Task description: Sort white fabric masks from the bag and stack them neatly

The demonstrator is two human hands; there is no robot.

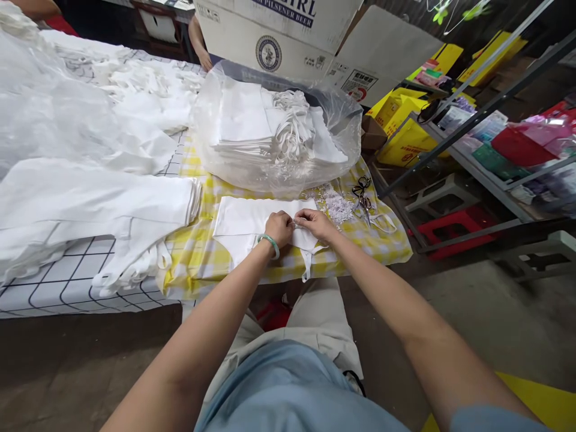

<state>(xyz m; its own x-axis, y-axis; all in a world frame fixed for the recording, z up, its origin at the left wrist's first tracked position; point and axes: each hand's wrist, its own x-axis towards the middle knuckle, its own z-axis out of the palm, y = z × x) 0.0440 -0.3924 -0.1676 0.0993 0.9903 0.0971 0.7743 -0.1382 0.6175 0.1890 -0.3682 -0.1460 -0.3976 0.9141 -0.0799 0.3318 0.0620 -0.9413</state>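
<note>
A white apron with thin straps lies flat on the yellow checked tablecloth in front of me. My left hand, a green bangle at its wrist, is closed with its fingers pinching at the apron's middle. Right beside it, my right hand pinches the same spot, thumb and finger together. Whether a loose thread or a fold of cloth is between the fingertips is too small to tell. One strap loop hangs over the table edge below my right hand.
Behind the apron, an open plastic bag holds stacked white aprons. Scissors and thread scraps lie at right. More white aprons are piled left. A carton stands behind; another person's hand shows beside it.
</note>
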